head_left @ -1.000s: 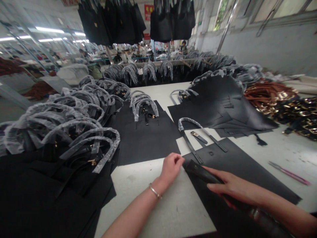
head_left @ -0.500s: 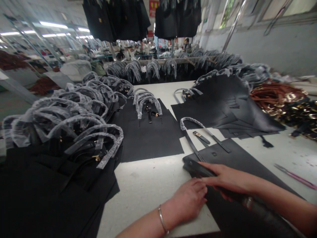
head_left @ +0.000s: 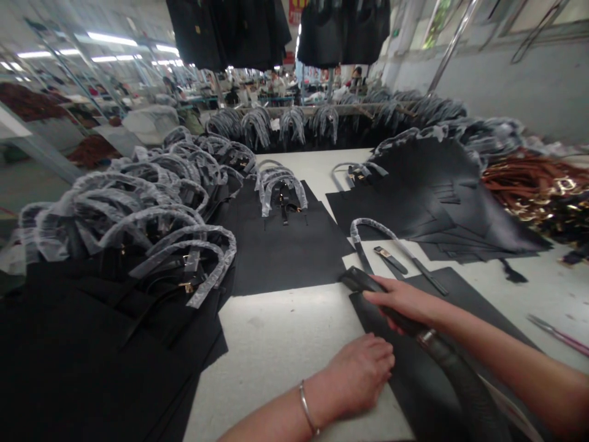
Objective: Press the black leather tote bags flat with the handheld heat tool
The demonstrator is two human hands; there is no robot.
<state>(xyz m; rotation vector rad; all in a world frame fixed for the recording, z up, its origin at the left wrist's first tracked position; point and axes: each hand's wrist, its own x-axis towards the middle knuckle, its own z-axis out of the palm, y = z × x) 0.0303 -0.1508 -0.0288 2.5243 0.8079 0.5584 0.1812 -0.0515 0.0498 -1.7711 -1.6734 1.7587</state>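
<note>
A black bag panel (head_left: 478, 298) lies flat on the table, below both hands. My right hand (head_left: 405, 301) is wrapped round a black nozzle tool (head_left: 361, 280) with a thick ribbed hose, held over the panel's upper left corner. My left hand (head_left: 361, 374) rests at the panel's left edge, fingers curled together and fingertips hidden. Past the nozzle, a bag handle (head_left: 375, 223) partly wrapped in plastic arches above the panel; one end lies on the panel. Inside that arch is a short black strap (head_left: 391, 263) with gold-coloured hardware.
Plastic-wrapped handles on black pieces (head_left: 156, 202) are heaped at left. A panel with handles (head_left: 285, 252) lies mid-table. Stacked black panels (head_left: 427, 190) and brown straps (head_left: 529, 181) stand at right, with pink-handled snips (head_left: 559, 334). Black pieces (head_left: 345, 37) hang overhead.
My right hand has lifted the nozzle tool up and left, away from my left hand, uncovering more hose. My left hand stays by the panel's edge. The view has shifted slightly.
</note>
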